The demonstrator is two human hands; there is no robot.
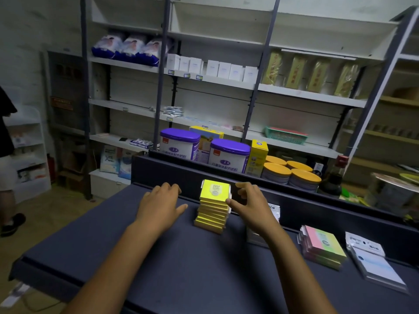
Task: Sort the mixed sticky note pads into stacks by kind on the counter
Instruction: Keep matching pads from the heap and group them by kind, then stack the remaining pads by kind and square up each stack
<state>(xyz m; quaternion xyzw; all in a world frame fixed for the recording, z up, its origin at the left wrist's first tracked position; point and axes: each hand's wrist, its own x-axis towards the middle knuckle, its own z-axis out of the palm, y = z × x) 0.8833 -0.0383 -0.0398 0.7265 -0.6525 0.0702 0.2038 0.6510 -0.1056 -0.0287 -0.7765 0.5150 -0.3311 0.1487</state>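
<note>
While both arms reach out over the dark blue counter [90,241], a tall stack of yellow sticky note pads [213,209] stands in the middle, near the raised back edge. The pads are flat squares wrapped in shiny clear plastic, and they sit a bit crooked on one another, so the stack leans. The top pad [215,189] has a round label with small print on it.

The left hand [158,202] is just beside the stack on its left. Its fingers are loosely spread with the thumb pointing at the pads, and it holds nothing. I cannot tell if it rests on the counter or floats above it. The right hand [249,205] is on the other side. Its fingers are bent a little, and its thumb tip touches the right edge of the top pad or is very near it. It does not grab the pad.

Farther right on the counter lies a shorter stack of pink and green pads [323,249], also in shiny wrap. Right of that is a stack of white pads [377,265] with soft blue on top. These two stacks are near each other and well apart from the yellow one. A small white pack [274,211] peeks out behind the right wrist.

Behind the counter stand two round cans with purple lids [229,155], a yellow box [258,157] and flat round tubs with orange lids [292,173]. White metal shelves [226,82] hold small white boxes, soft bags and a green basket [286,134].
</note>
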